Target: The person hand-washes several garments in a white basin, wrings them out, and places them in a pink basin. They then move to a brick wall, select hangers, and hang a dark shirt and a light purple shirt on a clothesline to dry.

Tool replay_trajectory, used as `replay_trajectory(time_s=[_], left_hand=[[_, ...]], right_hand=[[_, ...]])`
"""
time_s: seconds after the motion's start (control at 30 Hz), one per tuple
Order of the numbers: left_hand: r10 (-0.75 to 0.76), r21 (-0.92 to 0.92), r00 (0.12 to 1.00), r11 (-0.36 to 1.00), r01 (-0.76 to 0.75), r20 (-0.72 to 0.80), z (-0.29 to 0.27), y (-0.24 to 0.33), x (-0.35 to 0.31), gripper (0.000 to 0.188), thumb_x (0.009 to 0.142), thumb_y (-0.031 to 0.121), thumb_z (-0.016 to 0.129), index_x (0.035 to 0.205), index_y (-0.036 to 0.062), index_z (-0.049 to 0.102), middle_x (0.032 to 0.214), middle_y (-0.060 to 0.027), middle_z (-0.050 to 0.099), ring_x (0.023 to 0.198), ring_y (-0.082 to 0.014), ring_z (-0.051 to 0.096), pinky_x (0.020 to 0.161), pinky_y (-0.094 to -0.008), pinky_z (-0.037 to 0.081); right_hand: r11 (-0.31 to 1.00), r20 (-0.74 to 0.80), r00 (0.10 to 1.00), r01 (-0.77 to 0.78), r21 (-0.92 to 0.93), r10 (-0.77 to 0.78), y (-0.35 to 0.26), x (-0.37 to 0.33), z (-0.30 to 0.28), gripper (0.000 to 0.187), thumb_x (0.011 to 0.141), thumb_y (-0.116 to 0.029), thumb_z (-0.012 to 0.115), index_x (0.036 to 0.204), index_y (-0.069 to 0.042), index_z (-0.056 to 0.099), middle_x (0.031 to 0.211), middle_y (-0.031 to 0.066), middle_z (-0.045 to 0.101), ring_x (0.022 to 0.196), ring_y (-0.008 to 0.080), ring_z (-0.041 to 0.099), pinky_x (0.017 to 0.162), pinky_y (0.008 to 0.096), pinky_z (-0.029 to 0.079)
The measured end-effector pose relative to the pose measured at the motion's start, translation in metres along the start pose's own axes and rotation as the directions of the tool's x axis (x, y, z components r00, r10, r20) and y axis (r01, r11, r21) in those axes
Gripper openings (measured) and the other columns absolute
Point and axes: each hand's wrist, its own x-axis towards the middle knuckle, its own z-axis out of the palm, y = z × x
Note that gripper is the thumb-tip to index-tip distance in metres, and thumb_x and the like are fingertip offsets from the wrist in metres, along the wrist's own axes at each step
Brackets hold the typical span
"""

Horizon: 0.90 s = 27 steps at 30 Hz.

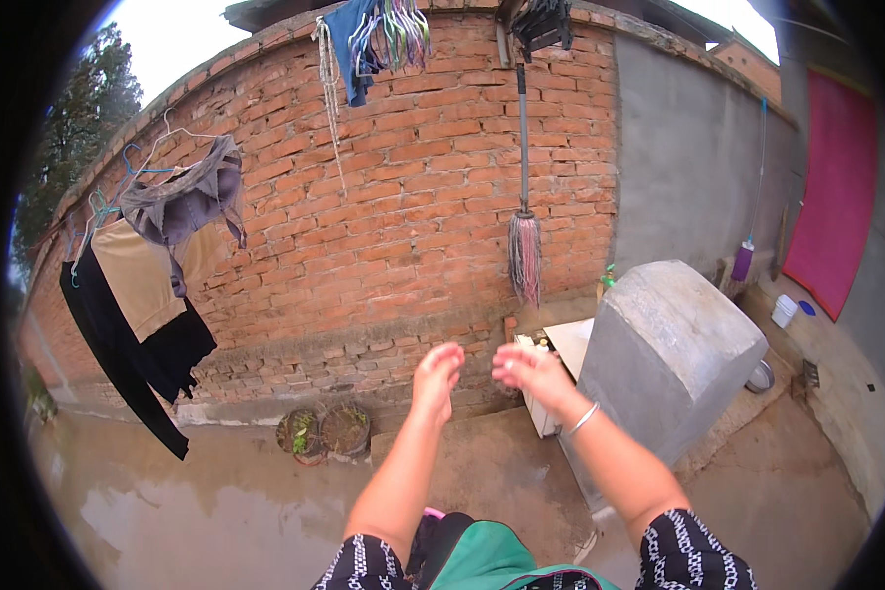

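Right of the fingers [511,364] stands the grey block [639,344]; left hand [437,382] and right hand [537,374], loosely half-curled, seem empty, so best keep the bracelet [584,419] clear of its edge

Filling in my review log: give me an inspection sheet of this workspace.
Surface: ground, wet-looking and reflective at left.
Job's things: green fabric in the foreground; grey block right of the right hand.
Clutter: round planters, white bucket, metal bowl.
Hands: left hand and right hand raised, apart, fingers loosely curled; nothing seen held.
Cables: nothing seen; a pale cord hangs by the brick wall.
Surroundings: hanging mop, laundry at left, pink panel at right.
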Motion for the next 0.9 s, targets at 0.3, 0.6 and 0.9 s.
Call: replay_trajectory(time_s=[0.3,0.6,0.9], left_hand=[[0.23,0.024,0.971,0.972,-0.232,0.069,0.09,0.219,0.122,0.024,0.084,0.008,0.053,0.108,0.0072,0.056,0.104,-0.0048,0.061,0.099,-0.0151,0.056,0.085,-0.0297,0.042],[0.348,0.032,0.933,0.935,-0.352,0.091,0.164,0.373,0.178,0.024,0.086,0.012,0.053,0.109,0.0066,0.055,0.105,-0.0038,0.061,0.1,-0.0133,0.056,0.085,-0.0263,0.039],[0.331,0.121,0.938,0.932,-0.342,0.103,0.189,0.356,0.21,0.023,0.084,0.008,0.053,0.106,0.004,0.056,0.101,-0.0067,0.061,0.097,-0.0152,0.057,0.083,-0.0285,0.043]], right_hand=[[0.988,0.096,0.983,0.155,0.017,-0.156,-0.241,0.213,-0.014,0.03,0.091,-0.015,0.049,0.116,0.001,0.051,0.107,0.0142,0.059,0.096,0.021,0.061,0.081,0.0315,0.051],[0.946,0.084,0.942,0.324,0.021,-0.325,-0.416,0.377,-0.007,0.04,0.09,-0.021,0.052,0.121,0.003,0.044,0.113,0.0128,0.055,0.099,0.0213,0.057,0.081,0.0308,0.049],[0.991,0.2,0.972,0.131,-0.033,-0.122,-0.435,0.476,0.021,0.037,0.082,-0.031,0.059,0.103,-0.001,0.055,0.097,0.0114,0.06,0.082,0.0179,0.059,0.068,0.0289,0.048]])
